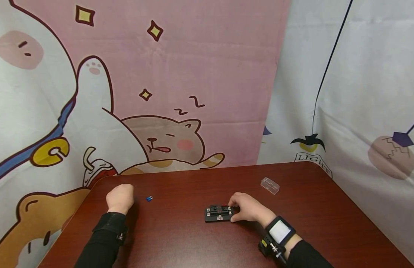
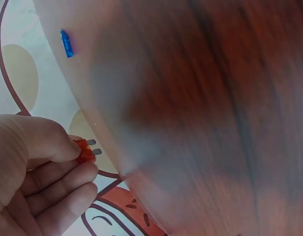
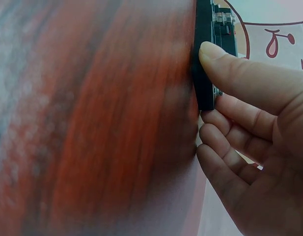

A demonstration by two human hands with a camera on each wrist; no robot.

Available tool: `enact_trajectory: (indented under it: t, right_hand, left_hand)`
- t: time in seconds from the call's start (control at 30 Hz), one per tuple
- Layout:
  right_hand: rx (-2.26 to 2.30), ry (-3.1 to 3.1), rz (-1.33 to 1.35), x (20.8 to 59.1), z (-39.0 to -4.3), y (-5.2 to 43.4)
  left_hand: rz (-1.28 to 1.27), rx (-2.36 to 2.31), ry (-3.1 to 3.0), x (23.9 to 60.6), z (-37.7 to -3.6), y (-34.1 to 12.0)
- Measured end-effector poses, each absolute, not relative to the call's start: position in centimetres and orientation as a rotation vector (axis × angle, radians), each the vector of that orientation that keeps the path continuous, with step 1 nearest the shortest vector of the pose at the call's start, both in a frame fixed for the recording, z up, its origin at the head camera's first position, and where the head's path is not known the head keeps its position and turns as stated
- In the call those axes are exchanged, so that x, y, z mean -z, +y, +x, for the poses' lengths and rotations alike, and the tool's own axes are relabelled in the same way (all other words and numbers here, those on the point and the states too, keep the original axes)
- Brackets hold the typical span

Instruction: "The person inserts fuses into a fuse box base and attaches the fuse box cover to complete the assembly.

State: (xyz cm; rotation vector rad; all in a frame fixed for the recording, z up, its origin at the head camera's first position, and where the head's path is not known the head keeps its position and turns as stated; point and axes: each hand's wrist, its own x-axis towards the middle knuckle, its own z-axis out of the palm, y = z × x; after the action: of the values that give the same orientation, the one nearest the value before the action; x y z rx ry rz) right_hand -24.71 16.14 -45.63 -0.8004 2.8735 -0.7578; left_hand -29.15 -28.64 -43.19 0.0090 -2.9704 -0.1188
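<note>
While the left hand (image 1: 120, 198) rests at the left side of the dark reddish-brown wooden tabletop (image 1: 180, 238), its thumb and curled fingers (image 2: 68, 169) pinch a small orange translucent blade fuse (image 2: 83, 149) whose two metal prongs stick out past the fingertips. A small blue plastic blade fuse (image 1: 149, 198) lies loose on the tabletop just to the right of that hand, apart from it. Near the middle of the tabletop sits a black rectangular plastic fuse block (image 1: 218, 213) with metal screw terminals and a small red piece on its top. The right hand (image 1: 248, 208) rests against the block's right end: in the right wrist view the thumb presses on the block's edge while the other fingers (image 3: 230, 157) lie loosely bent beside it, lightly holding it. A black wrist strap with a white panel (image 1: 280, 231) sits on the right forearm. Well apart, toward the far right of the tabletop, lies a small clear plastic rectangular box (image 1: 270, 185). Cartoon-printed cloth backdrops (image 1: 180, 74) hang behind.
</note>
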Motion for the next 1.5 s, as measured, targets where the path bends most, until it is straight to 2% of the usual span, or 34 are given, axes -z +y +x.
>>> enact_trajectory:
  t: [1.0,1.5]
  right_hand:
    - [0.742,2.884,-0.786,46.0,-24.8,16.1]
    - [0.758,2.889,-0.803,45.9,-24.6,16.1]
  left_hand:
    - [-0.122,0.145,-2.952,42.7,-28.7,-26.7]
    - [-0.266,0.192,-2.906,42.3,-27.8,-23.4]
